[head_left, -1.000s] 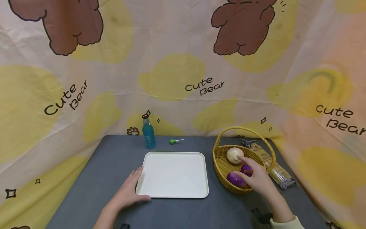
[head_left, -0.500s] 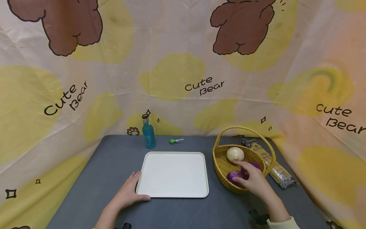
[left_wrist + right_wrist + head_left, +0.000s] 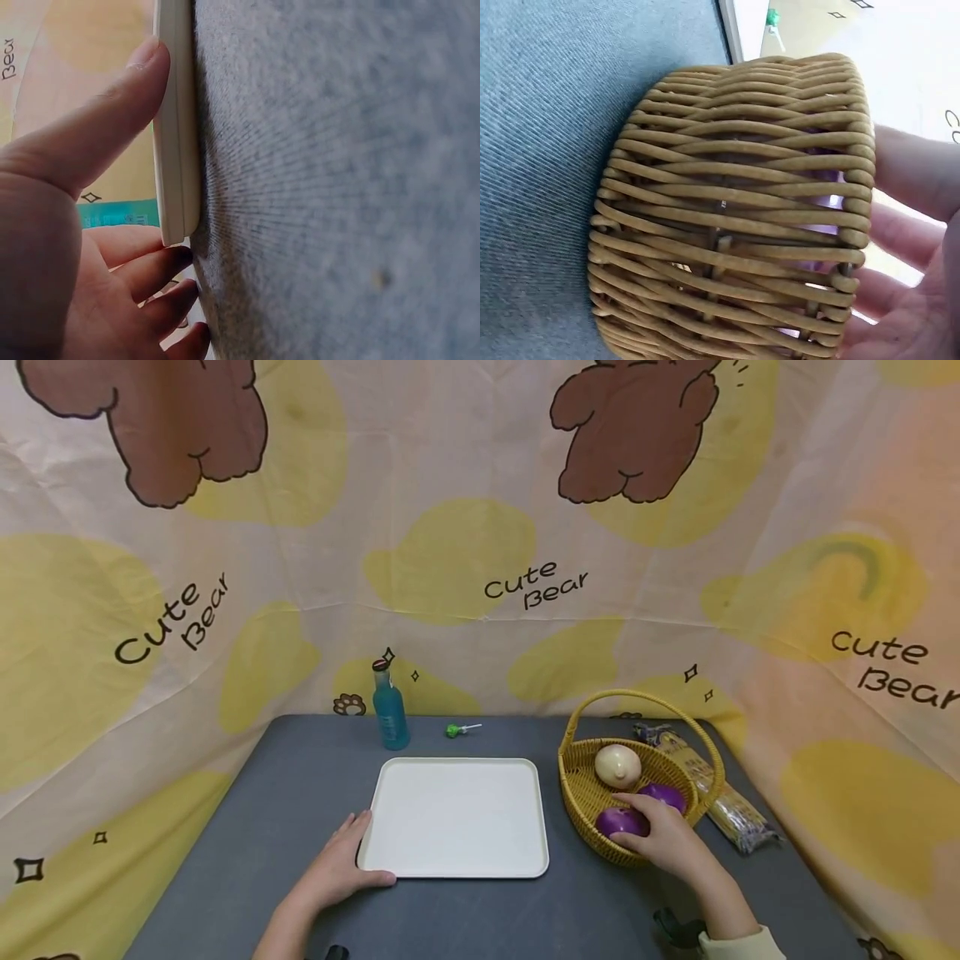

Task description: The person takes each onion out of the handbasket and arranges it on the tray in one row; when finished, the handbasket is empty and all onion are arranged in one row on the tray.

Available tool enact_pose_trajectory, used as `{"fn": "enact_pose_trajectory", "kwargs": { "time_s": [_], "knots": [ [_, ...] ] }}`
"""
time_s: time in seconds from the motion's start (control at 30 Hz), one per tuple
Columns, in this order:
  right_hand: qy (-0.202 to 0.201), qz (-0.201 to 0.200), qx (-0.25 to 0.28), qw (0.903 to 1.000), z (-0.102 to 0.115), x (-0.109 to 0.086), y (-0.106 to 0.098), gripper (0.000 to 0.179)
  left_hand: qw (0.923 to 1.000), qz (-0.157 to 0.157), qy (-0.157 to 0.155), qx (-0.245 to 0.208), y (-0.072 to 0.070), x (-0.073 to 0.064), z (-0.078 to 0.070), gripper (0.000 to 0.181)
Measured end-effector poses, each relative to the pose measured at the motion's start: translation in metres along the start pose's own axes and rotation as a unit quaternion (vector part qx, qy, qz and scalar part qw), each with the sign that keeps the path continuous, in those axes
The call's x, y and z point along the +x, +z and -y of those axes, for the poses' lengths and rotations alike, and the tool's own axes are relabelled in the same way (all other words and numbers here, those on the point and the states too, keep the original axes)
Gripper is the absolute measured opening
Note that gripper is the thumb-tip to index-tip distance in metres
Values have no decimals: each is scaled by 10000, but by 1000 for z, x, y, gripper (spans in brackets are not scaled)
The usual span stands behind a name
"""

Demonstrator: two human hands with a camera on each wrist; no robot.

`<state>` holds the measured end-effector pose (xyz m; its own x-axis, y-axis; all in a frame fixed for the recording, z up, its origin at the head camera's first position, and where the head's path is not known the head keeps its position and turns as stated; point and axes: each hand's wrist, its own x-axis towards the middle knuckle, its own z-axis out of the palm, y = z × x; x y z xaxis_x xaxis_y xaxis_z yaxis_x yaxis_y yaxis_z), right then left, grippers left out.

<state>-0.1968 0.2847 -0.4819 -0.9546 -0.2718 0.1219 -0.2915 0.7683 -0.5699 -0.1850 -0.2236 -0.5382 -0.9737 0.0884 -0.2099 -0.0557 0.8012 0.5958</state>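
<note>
One purple onion (image 3: 617,821), in a wicker basket (image 3: 581,772) by the right edge of the tabletop (image 3: 480,918), is straddled by the parted thumb and fingers of the right hand (image 3: 671,837); whether it is pinched cannot be told. A white onion (image 3: 618,766) and a far purple onion (image 3: 667,793) are held beside it. A white tray (image 3: 453,818) is touched at its near left corner by the left hand (image 3: 337,862), spread wide. A blue bottle (image 3: 390,714) is stood near the tabletop's far edge.

backdrop cloth (image 3: 450,460): "Cute Bear" thrice, left of, behind and right of tray (image 3: 457,818) | bottle (image 3: 390,714) behind tray: lettering illegible | packet (image 3: 738,820) right of tray: illegible
</note>
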Motion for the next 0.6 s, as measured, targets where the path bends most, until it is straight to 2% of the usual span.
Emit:
{"fn": "enact_pose_trajectory", "kwargs": {
  "time_s": [0.23, 0.4, 0.5, 0.6],
  "knots": [
    [-23, 251, -172, 9995, 3, 0, -3, 56, 10000, 41, -27, -17, -1, 0, 1, 128],
    [204, 434, -222, 9986, 4, 0, -3, 60, 9999, 81, -10, -110, -1, 2, -1, 128],
    [437, 340, -136, 9984, 3, 0, -2, 64, 9998, 91, -87, -141, -1, 2, -1, 129],
    [511, 13, -75, 9987, 3, 1, 0, 68, 9997, 96, -136, -168, -1, 2, 1, 130]
  ]
}}
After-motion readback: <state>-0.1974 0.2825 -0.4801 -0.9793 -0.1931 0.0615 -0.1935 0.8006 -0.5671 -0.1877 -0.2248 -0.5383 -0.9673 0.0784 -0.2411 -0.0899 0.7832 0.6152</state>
